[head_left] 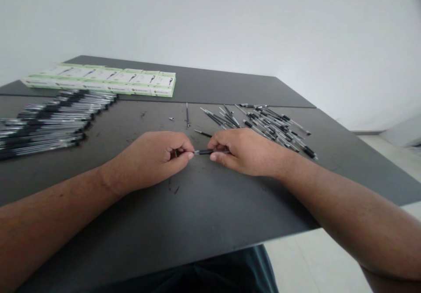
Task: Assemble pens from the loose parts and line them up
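Holding the pen (pixel 204 152) level at the middle of the frame, your two hands pinch it from opposite sides: the left hand (pixel 161 155) has thumb and forefinger on its pale left end, and the right hand (pixel 248 150) closes round it just past the dark grip. To work it well, keep both ends in one straight line so nothing inside bends, and turn with your fingertips rather than your wrists. Stay low over the surface (pixel 197 223), because a piece as small as the loose tip (pixel 171 119) above your left hand could easily roll off.

For containers, you have a row of white and green boxes (pixel 101 81) at the upper left of the frame, with pens printed on top; they look closed, so you cannot tell what is inside. At the left edge, a heap of pens (pixel 62 119) lies uncontained. Right of centre, thin dark rods (pixel 213 119) and a looser pile of clear barrels (pixel 276 128) also lie uncontained.
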Demonstrator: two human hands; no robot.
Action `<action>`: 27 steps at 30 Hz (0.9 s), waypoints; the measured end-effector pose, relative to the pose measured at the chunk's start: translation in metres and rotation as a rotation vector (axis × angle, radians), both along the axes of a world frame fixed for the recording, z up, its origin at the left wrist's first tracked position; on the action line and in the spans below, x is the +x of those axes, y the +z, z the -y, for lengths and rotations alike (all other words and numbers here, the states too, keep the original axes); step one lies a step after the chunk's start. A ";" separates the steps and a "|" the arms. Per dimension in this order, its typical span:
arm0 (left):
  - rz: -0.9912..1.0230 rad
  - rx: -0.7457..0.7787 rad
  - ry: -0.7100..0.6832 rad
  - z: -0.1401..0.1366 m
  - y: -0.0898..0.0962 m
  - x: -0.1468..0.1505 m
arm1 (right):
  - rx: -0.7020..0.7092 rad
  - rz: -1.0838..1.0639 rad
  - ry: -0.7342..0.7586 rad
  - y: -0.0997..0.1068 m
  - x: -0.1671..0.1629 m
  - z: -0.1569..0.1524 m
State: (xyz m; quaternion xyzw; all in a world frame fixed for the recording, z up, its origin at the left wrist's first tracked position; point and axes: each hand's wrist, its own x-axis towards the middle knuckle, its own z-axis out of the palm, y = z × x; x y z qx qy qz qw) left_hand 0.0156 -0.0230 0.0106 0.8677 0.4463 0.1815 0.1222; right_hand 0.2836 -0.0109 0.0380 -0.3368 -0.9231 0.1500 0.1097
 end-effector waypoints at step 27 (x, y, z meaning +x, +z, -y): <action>-0.007 -0.008 -0.008 -0.001 0.000 -0.001 | 0.013 0.070 0.055 0.001 -0.002 -0.001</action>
